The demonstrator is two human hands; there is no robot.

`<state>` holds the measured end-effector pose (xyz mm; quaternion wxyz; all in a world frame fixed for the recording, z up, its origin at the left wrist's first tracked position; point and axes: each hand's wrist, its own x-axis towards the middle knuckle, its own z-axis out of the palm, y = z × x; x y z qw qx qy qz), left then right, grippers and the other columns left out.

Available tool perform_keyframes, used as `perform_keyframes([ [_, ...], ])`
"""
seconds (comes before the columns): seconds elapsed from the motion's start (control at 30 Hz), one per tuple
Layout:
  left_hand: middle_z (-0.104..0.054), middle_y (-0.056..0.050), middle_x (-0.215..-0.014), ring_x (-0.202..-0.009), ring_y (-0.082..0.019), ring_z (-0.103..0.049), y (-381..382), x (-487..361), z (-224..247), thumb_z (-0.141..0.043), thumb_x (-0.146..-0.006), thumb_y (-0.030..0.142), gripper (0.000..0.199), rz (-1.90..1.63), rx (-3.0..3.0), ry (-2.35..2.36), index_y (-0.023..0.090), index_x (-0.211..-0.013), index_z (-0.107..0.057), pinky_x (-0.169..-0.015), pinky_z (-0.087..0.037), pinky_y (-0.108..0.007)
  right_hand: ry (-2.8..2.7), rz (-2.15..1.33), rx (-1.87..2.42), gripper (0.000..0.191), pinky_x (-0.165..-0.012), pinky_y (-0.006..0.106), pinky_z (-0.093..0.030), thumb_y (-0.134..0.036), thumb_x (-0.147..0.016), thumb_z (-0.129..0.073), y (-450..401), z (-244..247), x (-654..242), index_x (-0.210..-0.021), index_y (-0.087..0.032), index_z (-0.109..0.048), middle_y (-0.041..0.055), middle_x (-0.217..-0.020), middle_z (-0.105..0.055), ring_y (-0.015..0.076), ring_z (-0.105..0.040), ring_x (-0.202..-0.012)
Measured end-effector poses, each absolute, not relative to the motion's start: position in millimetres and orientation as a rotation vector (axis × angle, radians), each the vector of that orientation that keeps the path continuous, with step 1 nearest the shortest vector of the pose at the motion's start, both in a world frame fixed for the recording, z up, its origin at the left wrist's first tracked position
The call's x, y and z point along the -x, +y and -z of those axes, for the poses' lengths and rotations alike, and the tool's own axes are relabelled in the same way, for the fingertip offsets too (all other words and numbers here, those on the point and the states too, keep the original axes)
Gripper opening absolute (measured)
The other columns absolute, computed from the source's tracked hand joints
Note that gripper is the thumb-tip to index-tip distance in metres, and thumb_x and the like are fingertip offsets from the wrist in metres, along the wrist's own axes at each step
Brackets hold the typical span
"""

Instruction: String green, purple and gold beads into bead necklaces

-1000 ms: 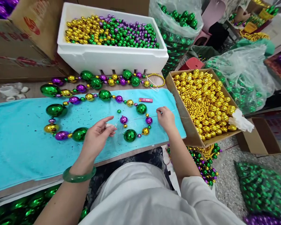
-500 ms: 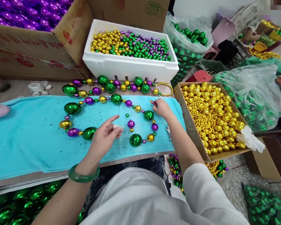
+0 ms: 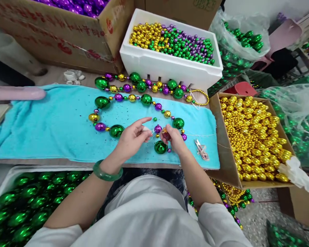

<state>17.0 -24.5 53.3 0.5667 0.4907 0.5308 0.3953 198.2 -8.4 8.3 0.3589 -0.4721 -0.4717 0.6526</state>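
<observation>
Pinching a thin clear thread [image 3: 151,133], left hand [image 3: 137,134], index finger extended. Right hand [image 3: 172,137], just beside: closed on a small reddish object [image 3: 166,134], mostly hidden. One strand of shiny green, gold and purple round beads [image 3: 146,100], on turquoise cloth towel [image 3: 51,127]: curves beyond both hands, ends near them. One pair of metal scissors [image 3: 201,150]: right of right hand. One white foam box [image 3: 170,61], bead-filled: beyond the towel.

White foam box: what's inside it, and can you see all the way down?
The white foam box holds small shiny beads: mostly gold ones toward the picture's left, green and purple mixed toward the right. The top layer hides whatever lies beneath.
</observation>
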Motion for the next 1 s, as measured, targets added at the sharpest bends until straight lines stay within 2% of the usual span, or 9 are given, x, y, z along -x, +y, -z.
perform_keyframes([
  [0.2, -0.066, -0.001, -0.076, -0.068, -0.013, -0.061, -29, -16, -55, -0.063, -0.079, 0.034, 0.058, -0.935, -1.173, 1.209, 0.015, -0.134, -0.055, -0.065, -0.054, -0.028, -1.251, -1.557, 1.307, 0.057, -0.044, 0.025, -0.027, -0.071, -0.077, -0.056, -4, -14, -191, -0.056, -0.018, -0.052, -0.0006, -0.052, -0.049, 0.0085, -0.037, -0.045],
  [1.0, -0.064, 0.001, -0.073, -0.066, -0.013, -0.06, -31, -15, -53, -0.061, -0.079, 0.03, 0.061, -0.901, -1.206, 1.187, 0.016, -0.138, -0.052, -0.065, -0.053, -0.027, -1.386, -1.497, 1.256, 0.054, -0.051, 0.025, -0.031, -0.064, -0.082, -0.054, -1, -13, -189, -0.053, -0.018, -0.05, -0.0012, -0.051, -0.047, 0.0098, -0.04, -0.05],
])
